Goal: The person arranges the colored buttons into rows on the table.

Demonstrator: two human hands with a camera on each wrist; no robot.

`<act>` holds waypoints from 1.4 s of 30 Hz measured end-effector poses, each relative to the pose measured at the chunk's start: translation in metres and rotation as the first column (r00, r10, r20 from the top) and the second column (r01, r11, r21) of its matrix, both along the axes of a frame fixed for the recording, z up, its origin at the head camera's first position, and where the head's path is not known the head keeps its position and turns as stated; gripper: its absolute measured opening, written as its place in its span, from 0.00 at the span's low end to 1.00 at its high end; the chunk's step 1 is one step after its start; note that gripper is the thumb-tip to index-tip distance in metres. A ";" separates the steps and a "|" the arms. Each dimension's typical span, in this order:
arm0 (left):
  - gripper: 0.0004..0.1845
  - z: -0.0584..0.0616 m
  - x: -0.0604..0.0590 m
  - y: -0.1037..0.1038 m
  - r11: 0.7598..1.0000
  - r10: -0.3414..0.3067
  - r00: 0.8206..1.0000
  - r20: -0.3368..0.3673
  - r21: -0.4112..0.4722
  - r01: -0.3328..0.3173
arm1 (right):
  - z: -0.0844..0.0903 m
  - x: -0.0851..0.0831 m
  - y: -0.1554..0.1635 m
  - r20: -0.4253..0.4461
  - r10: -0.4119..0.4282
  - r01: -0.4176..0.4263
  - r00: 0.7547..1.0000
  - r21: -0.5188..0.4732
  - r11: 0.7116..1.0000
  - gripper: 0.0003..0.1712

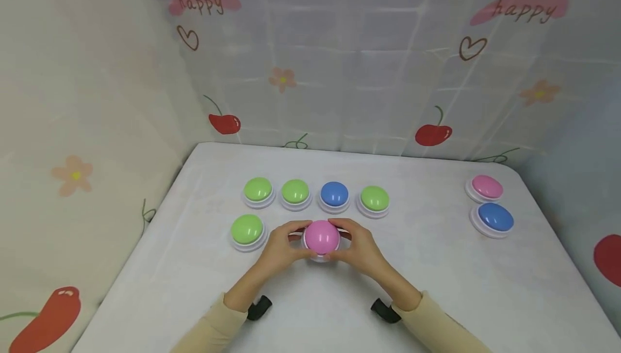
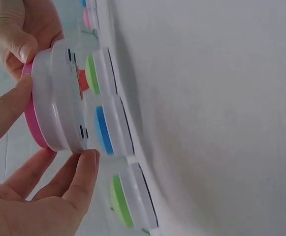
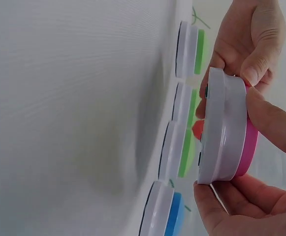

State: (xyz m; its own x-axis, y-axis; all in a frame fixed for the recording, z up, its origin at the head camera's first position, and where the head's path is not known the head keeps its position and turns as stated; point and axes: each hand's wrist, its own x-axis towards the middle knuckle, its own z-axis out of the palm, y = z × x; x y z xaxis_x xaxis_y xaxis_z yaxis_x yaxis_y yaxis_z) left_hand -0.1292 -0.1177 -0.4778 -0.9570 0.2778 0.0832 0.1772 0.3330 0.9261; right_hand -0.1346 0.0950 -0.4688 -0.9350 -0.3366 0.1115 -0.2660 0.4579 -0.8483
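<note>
Both hands hold one pink push button with a white round base, raised off the table, its pink dome facing up toward the head camera. My left hand grips its left side, thumb at the near rim and fingers at the far side and base. The right hand grips the right side in the same way. In the left wrist view the white base shows edge-on, with small dark slots near its underside. The right wrist view shows the pink dome partly behind the thumb.
Behind the hands stands a row of buttons: green, green, blue and green. Another green button sits left of the left hand. At the far right are a pink button and a blue button on the white table.
</note>
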 end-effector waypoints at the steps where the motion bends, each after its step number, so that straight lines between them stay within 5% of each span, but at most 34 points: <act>1: 0.34 0.001 -0.001 -0.003 1.000 0.012 1.000 0.002 -0.006 -0.012 | 0.000 -0.003 -0.004 -0.002 0.009 -0.009 1.000 -0.007 1.000 0.42; 10: 0.33 0.006 -0.007 -0.023 0.986 0.154 0.987 0.035 -0.063 -0.152 | -0.008 -0.026 -0.035 0.026 0.054 -0.053 0.998 -0.043 0.998 0.40; 22: 0.33 -0.005 -0.003 -0.027 0.939 0.326 0.942 0.077 -0.137 -0.314 | -0.021 -0.035 -0.059 0.119 0.054 -0.041 0.991 -0.105 0.994 0.39; 42: 0.34 -0.005 -0.002 -0.028 0.920 0.341 0.940 0.030 -0.217 -0.326 | -0.033 -0.031 -0.072 0.108 0.035 -0.025 0.994 -0.096 0.995 0.40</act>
